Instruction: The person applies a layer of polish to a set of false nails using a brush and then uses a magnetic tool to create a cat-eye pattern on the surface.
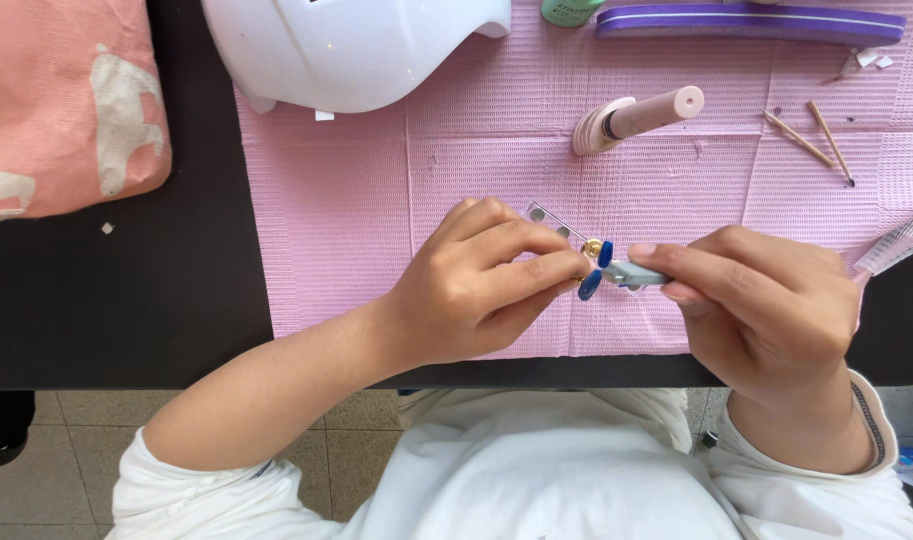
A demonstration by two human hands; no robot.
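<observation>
Both hands raised just above the pink mat point(336, 220), close together, so that the small work sits directly under the eyes. Left hand point(476, 290) with fingers pressed together, pinching a stick of blue nail tips point(592, 270) to keep it steady. Right hand point(766, 300) curled, thumb and forefinger pinching a small grey tool point(636, 272), its end touching the blue tips. Behind, within easy reach: white nail lamp point(356, 50), pink pen-shaped tool point(641, 115), purple nail file point(746, 22), two wooden sticks point(811, 135). At far left, on the black table point(126, 300), a pink cushion point(56, 100).
</observation>
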